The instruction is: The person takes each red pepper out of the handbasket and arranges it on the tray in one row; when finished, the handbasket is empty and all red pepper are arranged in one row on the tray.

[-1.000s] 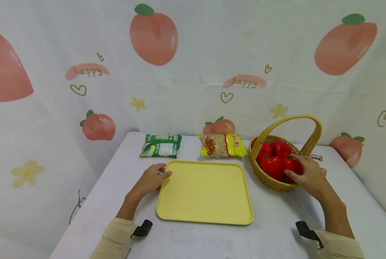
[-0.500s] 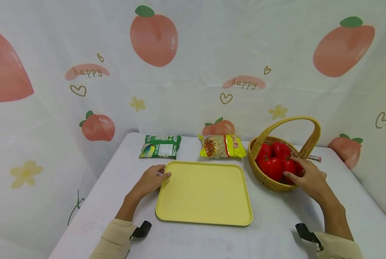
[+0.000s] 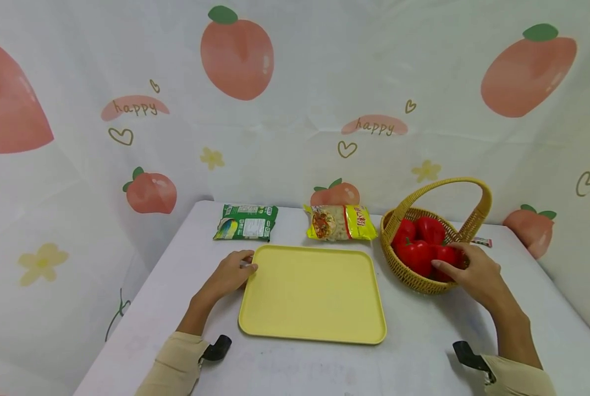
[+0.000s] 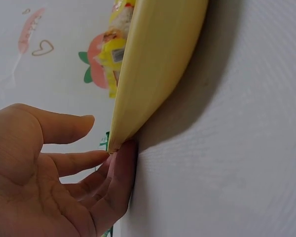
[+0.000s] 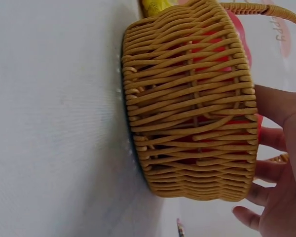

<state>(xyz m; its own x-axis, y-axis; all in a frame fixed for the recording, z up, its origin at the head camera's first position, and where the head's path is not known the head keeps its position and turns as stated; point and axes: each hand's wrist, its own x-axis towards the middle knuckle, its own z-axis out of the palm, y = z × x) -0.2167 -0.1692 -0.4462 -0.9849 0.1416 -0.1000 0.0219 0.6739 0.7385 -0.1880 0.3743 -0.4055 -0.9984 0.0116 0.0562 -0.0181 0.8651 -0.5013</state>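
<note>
My left hand (image 3: 227, 272) is at the left edge of a yellow tray (image 3: 314, 297). In the left wrist view its index fingertip meets the tray's rim (image 4: 153, 64), the other fingers lie low against the outside, and the thumb stands apart from it. On the right, my right hand (image 3: 477, 276) reaches over the front right rim of a wicker basket (image 3: 413, 281) and grips a red bell pepper (image 3: 445, 255) among several others. The right wrist view has the thumb and fingers going over the basket's rim (image 5: 251, 103); the weave hides most of the pepper.
Behind the tray lie a green packet (image 3: 245, 222) and a yellow-ended food packet (image 3: 341, 223). The basket's tall handle (image 3: 443, 184) arches over the peppers. A small wrapped item (image 3: 481, 241) lies right of the basket. A printed cloth hangs behind the white table (image 3: 295, 368).
The gripped pepper has turned a little, and its stem no longer shows. My right fingers have closed in around it. The left thumb has drawn back slightly from the tray.
</note>
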